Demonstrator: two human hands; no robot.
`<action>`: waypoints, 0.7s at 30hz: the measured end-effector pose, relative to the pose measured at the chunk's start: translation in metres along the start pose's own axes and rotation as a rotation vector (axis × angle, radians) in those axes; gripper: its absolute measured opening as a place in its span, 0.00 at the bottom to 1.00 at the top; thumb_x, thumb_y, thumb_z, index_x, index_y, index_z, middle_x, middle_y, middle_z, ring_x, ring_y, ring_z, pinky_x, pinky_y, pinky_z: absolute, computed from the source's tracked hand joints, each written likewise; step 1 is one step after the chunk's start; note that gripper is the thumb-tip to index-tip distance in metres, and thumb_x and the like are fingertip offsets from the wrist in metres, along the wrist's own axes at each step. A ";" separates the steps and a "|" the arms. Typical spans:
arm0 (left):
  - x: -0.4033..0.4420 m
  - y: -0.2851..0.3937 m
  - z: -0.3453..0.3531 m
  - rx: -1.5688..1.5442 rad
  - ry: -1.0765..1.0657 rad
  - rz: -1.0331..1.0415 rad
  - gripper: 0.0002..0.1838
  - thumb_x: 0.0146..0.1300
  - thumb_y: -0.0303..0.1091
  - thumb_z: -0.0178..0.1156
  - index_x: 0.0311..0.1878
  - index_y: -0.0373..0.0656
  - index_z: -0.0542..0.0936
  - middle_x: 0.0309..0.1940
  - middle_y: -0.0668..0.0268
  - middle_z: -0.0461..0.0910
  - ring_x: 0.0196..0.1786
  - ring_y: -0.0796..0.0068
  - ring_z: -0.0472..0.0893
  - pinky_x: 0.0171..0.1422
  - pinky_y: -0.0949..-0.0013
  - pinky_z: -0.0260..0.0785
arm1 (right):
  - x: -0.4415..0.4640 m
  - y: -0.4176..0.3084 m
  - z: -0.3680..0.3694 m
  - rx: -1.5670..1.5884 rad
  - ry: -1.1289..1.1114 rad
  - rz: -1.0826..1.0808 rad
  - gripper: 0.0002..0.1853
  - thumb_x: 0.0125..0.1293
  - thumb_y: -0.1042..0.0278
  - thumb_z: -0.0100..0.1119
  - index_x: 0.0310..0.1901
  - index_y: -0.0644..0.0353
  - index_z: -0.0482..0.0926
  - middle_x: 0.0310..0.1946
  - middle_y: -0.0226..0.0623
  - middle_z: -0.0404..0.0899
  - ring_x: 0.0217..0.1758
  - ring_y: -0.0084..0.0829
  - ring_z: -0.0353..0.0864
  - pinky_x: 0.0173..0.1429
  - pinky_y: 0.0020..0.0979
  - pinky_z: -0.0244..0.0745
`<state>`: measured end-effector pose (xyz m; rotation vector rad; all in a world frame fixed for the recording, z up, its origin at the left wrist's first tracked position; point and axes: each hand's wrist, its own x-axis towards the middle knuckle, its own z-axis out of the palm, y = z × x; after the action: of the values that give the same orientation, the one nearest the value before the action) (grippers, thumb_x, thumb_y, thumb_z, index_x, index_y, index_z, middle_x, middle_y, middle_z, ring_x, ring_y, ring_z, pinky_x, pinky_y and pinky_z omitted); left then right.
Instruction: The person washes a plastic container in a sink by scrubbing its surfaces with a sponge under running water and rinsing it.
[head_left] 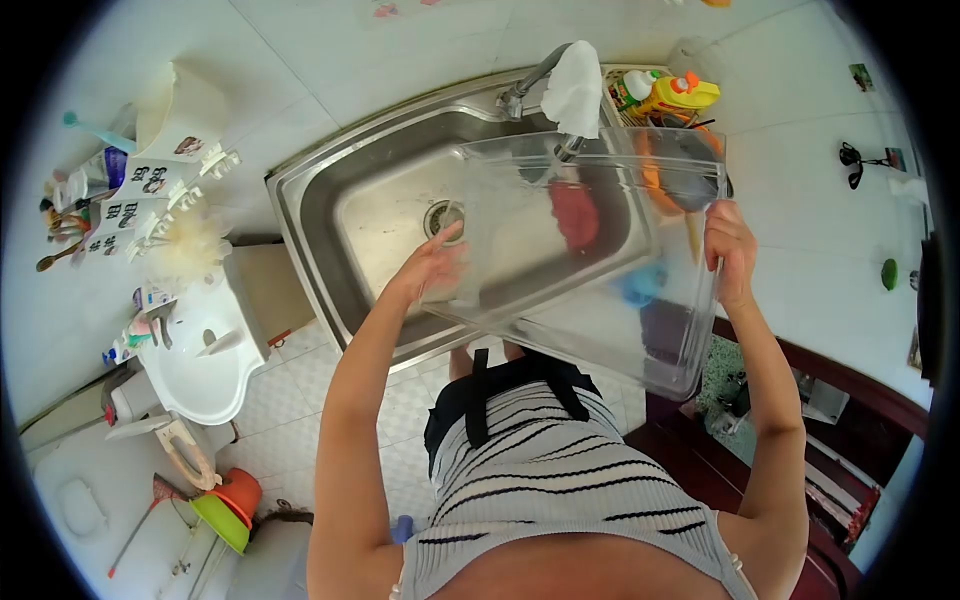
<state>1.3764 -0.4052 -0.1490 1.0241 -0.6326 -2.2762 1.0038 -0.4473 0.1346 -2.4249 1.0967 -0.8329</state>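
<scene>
A large clear plastic bin [610, 300] is tilted over the right part of the steel sink [375, 200]. My right hand [730, 250] grips its right edge, fingers wrapped over the rim. My left hand [435, 265] is beside the bin's left end, over the sink near the drain [443, 218], its fingers spread and slightly blurred. Through the clear plastic a red cloth-like thing [574, 215] shows in the sink, and a blue thing [642, 285] to its right. The faucet [515, 98], with a white cover [575, 90] on its spout, stands behind the bin.
Yellow and white bottles [680, 94] stand at the sink's back right corner. An orange-rimmed basin [655, 175] is behind the bin. On the left are a white washbasin [200, 350] and a wall rack [130, 210] with toothbrushes. Green and orange basins [222, 520] lie lower left.
</scene>
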 end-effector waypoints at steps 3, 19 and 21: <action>0.048 -0.018 0.001 0.116 -0.087 0.062 0.31 0.60 0.32 0.51 0.69 0.56 0.59 0.58 0.57 0.72 0.51 0.66 0.77 0.51 0.64 0.72 | 0.033 -0.031 -0.003 0.003 -0.069 -0.139 0.21 0.62 0.61 0.42 0.12 0.59 0.59 0.14 0.35 0.57 0.22 0.36 0.59 0.33 0.33 0.55; 0.178 -0.031 0.122 0.975 0.030 0.465 0.42 0.59 0.53 0.54 0.68 0.37 0.51 0.58 0.44 0.65 0.60 0.45 0.65 0.66 0.58 0.57 | 0.187 -0.083 -0.001 -0.452 -0.361 0.222 0.34 0.65 0.42 0.47 0.17 0.71 0.70 0.09 0.42 0.58 0.15 0.35 0.54 0.24 0.37 0.57; 0.175 -0.029 0.132 1.094 0.013 0.279 0.43 0.56 0.61 0.52 0.66 0.37 0.57 0.63 0.45 0.60 0.66 0.48 0.60 0.67 0.54 0.56 | 0.191 -0.084 0.002 -0.492 -0.364 0.482 0.36 0.65 0.40 0.47 0.15 0.71 0.68 0.08 0.41 0.57 0.15 0.35 0.53 0.23 0.36 0.56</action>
<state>1.1684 -0.4744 -0.1783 1.2672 -1.9751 -1.5941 1.1521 -0.5399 0.2476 -2.3576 1.7755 0.0423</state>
